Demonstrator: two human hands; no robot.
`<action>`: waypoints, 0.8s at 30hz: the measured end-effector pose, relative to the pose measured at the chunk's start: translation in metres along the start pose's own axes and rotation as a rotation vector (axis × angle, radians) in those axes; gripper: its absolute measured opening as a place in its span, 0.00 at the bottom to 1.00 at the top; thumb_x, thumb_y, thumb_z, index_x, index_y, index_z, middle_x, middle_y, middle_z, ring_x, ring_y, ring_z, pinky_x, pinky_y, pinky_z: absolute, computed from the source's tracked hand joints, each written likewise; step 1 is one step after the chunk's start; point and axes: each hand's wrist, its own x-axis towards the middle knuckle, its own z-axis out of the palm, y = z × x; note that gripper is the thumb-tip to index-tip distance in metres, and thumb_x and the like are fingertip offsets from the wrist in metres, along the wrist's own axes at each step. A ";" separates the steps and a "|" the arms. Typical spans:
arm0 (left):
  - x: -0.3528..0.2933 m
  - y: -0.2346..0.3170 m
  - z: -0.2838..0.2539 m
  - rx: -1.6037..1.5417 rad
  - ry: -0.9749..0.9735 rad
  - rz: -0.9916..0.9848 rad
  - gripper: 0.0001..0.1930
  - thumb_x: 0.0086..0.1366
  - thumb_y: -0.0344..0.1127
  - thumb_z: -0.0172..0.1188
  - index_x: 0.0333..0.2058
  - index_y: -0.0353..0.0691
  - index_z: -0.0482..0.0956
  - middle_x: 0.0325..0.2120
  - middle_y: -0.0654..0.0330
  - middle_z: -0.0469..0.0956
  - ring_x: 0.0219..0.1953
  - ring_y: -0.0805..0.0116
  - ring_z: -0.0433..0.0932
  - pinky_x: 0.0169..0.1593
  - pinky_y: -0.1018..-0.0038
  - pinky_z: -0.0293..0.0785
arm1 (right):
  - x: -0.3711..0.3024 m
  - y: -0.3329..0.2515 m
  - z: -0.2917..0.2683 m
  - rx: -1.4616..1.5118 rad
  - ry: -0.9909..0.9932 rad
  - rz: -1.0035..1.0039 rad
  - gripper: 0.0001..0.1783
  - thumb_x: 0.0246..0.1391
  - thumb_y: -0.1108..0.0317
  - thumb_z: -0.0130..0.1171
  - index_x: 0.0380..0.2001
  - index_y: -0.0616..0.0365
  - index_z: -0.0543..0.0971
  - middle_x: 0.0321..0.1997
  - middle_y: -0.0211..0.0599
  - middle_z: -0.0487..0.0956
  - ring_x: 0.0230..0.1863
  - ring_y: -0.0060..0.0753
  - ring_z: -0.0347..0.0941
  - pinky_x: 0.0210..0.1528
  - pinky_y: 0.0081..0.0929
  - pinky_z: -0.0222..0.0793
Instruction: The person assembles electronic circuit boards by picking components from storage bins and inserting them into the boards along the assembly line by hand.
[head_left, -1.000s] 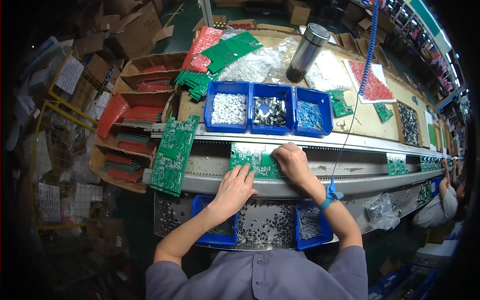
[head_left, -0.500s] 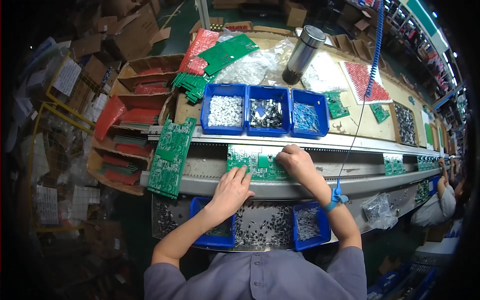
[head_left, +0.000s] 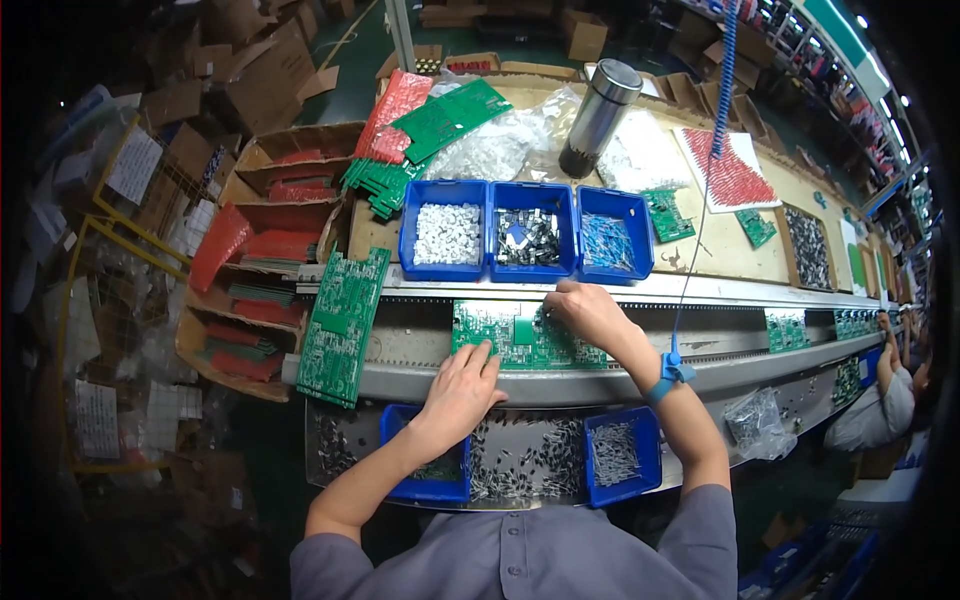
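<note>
Green circuit board (head_left: 520,335) shifted slightly left along conveyor rail (head_left: 420,380) — left hand (head_left: 462,385) flat, steadying 6 o'clock edge; right hand (head_left: 590,312) pinched at 1 o'clock corner, apparently seating component.

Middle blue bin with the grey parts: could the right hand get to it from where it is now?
Probably yes. The right hand rests on the green circuit board, just below the middle blue bin, whose top is open; only the metal rail lies between.
</note>
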 end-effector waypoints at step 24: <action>0.000 0.000 0.002 0.020 0.011 0.013 0.26 0.53 0.39 0.64 0.47 0.29 0.71 0.52 0.44 0.68 0.54 0.48 0.66 0.56 0.60 0.65 | 0.030 -0.013 -0.014 0.185 0.386 0.106 0.05 0.45 0.74 0.57 0.28 0.60 0.75 0.28 0.43 0.76 0.30 0.46 0.74 0.32 0.35 0.70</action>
